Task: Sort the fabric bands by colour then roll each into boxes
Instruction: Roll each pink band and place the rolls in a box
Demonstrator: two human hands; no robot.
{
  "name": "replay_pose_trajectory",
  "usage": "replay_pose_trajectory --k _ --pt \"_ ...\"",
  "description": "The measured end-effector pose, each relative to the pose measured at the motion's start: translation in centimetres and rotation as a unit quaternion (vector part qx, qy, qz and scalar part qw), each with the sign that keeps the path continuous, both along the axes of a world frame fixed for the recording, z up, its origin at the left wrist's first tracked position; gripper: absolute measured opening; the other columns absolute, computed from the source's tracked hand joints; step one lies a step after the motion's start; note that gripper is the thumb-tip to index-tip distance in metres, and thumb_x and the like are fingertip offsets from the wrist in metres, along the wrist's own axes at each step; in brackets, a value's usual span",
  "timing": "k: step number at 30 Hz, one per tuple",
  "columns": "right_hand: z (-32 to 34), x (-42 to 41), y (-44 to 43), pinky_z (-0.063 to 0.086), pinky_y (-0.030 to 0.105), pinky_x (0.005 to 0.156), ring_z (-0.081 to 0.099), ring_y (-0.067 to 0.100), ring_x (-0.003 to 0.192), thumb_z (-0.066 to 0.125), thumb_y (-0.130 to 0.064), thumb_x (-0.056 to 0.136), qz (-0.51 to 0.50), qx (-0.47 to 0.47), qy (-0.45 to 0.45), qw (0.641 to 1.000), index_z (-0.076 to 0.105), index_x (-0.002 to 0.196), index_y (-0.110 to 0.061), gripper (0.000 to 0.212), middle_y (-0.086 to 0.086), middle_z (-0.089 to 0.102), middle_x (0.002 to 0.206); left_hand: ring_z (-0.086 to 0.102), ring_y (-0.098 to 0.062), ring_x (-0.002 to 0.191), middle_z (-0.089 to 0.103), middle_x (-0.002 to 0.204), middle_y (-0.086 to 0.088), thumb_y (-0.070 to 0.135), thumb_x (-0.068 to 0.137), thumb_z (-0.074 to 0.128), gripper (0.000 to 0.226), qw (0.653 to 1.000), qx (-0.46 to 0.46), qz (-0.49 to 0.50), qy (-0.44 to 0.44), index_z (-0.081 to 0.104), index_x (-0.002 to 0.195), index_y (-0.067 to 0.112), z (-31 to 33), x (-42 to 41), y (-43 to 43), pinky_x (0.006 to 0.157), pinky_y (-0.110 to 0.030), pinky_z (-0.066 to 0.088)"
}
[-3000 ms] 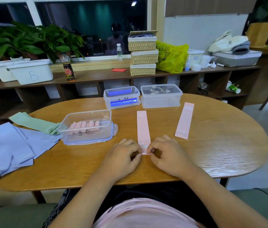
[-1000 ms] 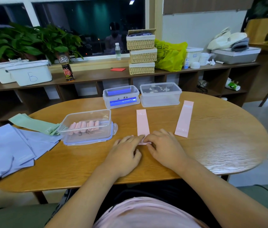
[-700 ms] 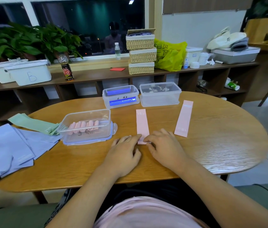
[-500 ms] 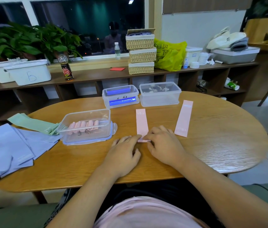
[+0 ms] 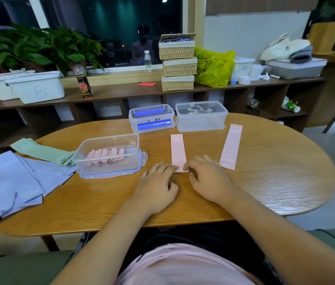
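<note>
A pink fabric band [image 5: 177, 150] lies lengthwise on the round wooden table [image 5: 275, 182], its near end rolled into a small roll. My left hand [image 5: 156, 187] lies flat with its fingertips pressing the roll's left side. My right hand [image 5: 208, 178] presses the roll's right side with lightly bent fingers. A second pink band [image 5: 230, 146] lies flat to the right. To the left, an open clear box [image 5: 109, 156] holds several pink rolls. Green bands [image 5: 41, 150] and lavender bands [image 5: 18, 182] lie in piles at the table's left.
Two lidded clear boxes stand at the table's far side: one with blue contents [image 5: 151, 120], one beside it [image 5: 201, 116]. Behind the table runs a low shelf [image 5: 121, 91] with white bins, a bottle, stacked wicker baskets and a yellow bag.
The roll has travelled away from me up the pink band, which shows less flat length. Both hands moved forward with it.
</note>
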State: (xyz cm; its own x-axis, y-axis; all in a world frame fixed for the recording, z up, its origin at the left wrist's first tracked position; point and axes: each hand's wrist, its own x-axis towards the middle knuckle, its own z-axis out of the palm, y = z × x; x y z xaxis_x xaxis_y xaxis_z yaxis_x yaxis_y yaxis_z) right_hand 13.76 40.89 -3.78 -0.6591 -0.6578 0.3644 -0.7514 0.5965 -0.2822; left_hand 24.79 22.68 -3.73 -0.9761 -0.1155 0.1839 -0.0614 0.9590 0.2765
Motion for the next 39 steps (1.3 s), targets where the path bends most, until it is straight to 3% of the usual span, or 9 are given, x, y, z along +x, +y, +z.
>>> replay_pose_trajectory --k 5,10,19,29,35,39 --pt "0.2 -1.0 -0.7 0.045 0.036 0.094 0.047 0.007 0.111 0.058 -0.031 0.098 0.002 0.004 -0.01 1.0 0.065 0.124 -0.038 0.028 -0.019 0.063 0.115 0.024 -0.01 0.155 0.039 0.164 0.014 0.041 0.1 0.044 0.061 0.999 0.032 0.009 -0.011 0.036 0.16 0.037 0.4 -1.3 -0.3 0.127 -0.04 0.021" --pt "0.7 -2.0 -1.3 0.047 0.037 0.094 0.047 0.007 0.108 0.06 -0.041 0.102 -0.011 0.009 -0.022 1.0 0.069 0.129 -0.036 0.029 -0.017 0.059 0.112 0.033 -0.011 0.149 0.043 0.161 0.009 0.038 0.101 0.053 0.064 0.995 0.084 0.049 0.027 0.033 0.161 0.029 0.3 -1.1 -0.3 0.123 -0.036 0.031" --pt "0.0 -0.7 -0.1 0.048 0.037 0.092 0.049 0.006 0.105 0.064 -0.037 0.101 -0.005 -0.046 -0.02 0.999 0.072 0.122 -0.037 0.023 -0.02 0.062 0.109 0.048 -0.008 0.131 0.057 0.142 0.015 0.034 0.101 0.056 0.055 0.993 0.079 0.044 0.07 0.041 0.154 0.034 0.0 0.2 0.0 0.11 -0.035 0.046" --pt "-0.3 0.5 1.2 0.051 0.034 0.094 0.052 0.002 0.105 0.066 -0.038 0.101 0.025 -0.048 -0.044 0.998 0.071 0.128 -0.039 0.028 -0.023 0.065 0.109 0.047 -0.005 0.128 0.06 0.137 0.021 0.03 0.101 0.051 0.042 0.997 0.029 0.01 0.068 0.055 0.142 0.04 -0.2 0.2 0.0 0.107 -0.032 0.04" --pt "-0.3 0.6 1.2 0.055 0.033 0.087 0.057 0.001 0.1 0.073 -0.036 0.096 0.016 -0.086 -0.063 0.994 0.067 0.102 -0.037 0.009 -0.024 0.063 0.093 0.046 -0.004 0.124 0.058 0.13 0.021 0.024 0.099 0.053 0.039 0.996 0.02 -0.03 0.082 0.062 0.135 0.037 -0.5 0.3 -0.1 0.105 -0.034 0.044" --pt "-0.5 0.3 1.1 0.053 0.035 0.088 0.053 0.004 0.101 0.07 -0.041 0.096 0.01 -0.078 -0.047 0.996 0.069 0.107 -0.04 0.011 -0.022 0.064 0.1 0.044 -0.004 0.128 0.057 0.134 0.02 0.028 0.102 0.05 0.042 0.996 0.013 -0.021 0.084 0.06 0.142 0.037 -0.6 0.2 -0.1 0.109 -0.033 0.043"
